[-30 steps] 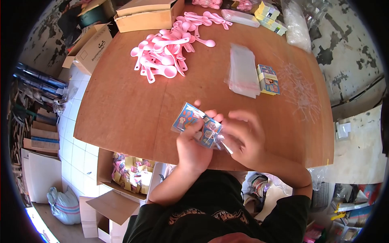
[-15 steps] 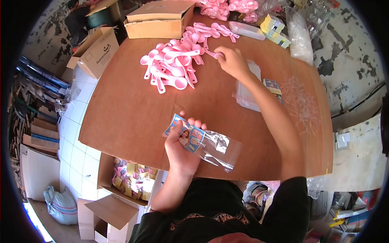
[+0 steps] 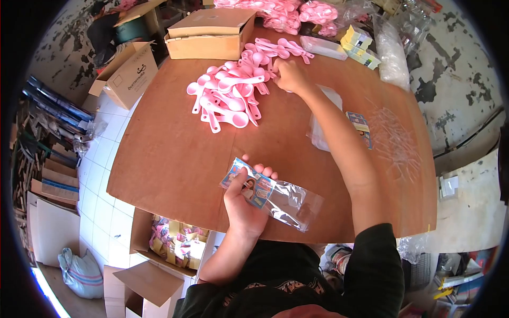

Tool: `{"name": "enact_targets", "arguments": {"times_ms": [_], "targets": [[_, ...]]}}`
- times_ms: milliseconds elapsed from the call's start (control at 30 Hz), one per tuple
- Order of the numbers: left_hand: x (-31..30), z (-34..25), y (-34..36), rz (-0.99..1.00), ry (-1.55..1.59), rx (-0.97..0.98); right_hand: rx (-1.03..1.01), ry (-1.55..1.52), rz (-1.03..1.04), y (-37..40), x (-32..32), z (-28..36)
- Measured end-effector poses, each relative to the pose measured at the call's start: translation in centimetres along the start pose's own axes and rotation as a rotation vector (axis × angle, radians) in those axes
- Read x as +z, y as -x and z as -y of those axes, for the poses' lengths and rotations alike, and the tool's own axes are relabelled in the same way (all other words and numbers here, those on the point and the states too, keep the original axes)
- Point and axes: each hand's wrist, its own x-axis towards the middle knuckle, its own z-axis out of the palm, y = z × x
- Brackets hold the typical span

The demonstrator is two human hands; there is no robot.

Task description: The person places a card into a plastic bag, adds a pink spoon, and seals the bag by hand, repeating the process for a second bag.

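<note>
My left hand is closed on a clear plastic bag with a blue printed card inside, its thumb lying over the card. The bag's clear end points right, above the table's near part. Farther off, my right hand is at the right edge of a heap of pink plastic spoons, fingers curled in a pinch on a pink spoon that they mostly hide. The spoons have round bowls and a hole at the handle's end.
On the brown table are a cardboard box, clear bags, printed cards, thin clear strips and yellow card stacks. Bagged pink items lie behind. Below the near edge stands a carton of packed pieces.
My right hand has moved slightly left, closer against the spoon heap. The left hand still grips the bag and card. The whole view has shifted a little.
</note>
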Motion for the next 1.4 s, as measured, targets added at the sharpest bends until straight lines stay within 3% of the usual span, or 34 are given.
{"name": "enact_targets", "arguments": {"times_ms": [133, 200, 267, 400, 467, 533, 600, 667, 733, 800, 1100, 1167, 1400], "targets": [[-0.5, -0.1, -0.4, 0.036, 0.006, 0.014, 0.023, -0.099, 0.039, 0.8, -1.4, -2.2], [-0.6, -0.4, -0.4, 0.035, 0.032, 0.016, -0.005, -0.314, 0.241, 2.2, -4.6, -1.6], [-0.3, -0.7, -0.5, 0.077, 0.051, -0.004, 0.057, -0.512, 0.208, 5.3, -7.7, 0.1], [-0.7, -1.1, -1.2, 0.101, 0.178, -0.086, -0.032, -0.746, -0.003, 14.2, -14.1, 4.6], [-1.0, -1.2, -1.5, 0.098, 0.223, -0.106, 0.033, -0.821, 0.009, 18.9, -16.7, 6.7], [-1.2, -1.2, -1.7, 0.072, 0.221, -0.123, -0.038, -0.735, -0.215, 22.7, -17.5, 8.2], [-1.2, -1.2, -1.7, 0.068, 0.232, -0.147, -0.307, -0.501, -0.23, 25.6, -18.0, 7.3], [-0.4, -1.0, -1.4, 0.01, 0.22, -0.123, -0.46, -0.303, -0.048, 26.4, -20.5, 8.9], [-0.4, -0.6, -1.3, 0.025, 0.206, -0.115, -0.554, -0.297, -0.036, 27.4, -19.9, 9.5], [-0.4, -0.3, -1.1, 0.045, 0.193, -0.107, -0.799, -0.398, -0.366, 28.5, -18.0, 9.4], [-0.4, -0.2, -0.5, 0.058, 0.181, -0.12, -0.822, -0.318, -0.393, 29.1, -19.7, 11.4], [-0.6, -0.2, -0.5, 0.091, 0.188, -0.126, -0.846, -0.229, -0.275, 28.5, -20.0, 11.4], [-0.8, -1.0, -0.5, 0.091, 0.216, -0.128, -0.827, -0.123, -0.336, 28.0, -19.3, 11.3]]}}
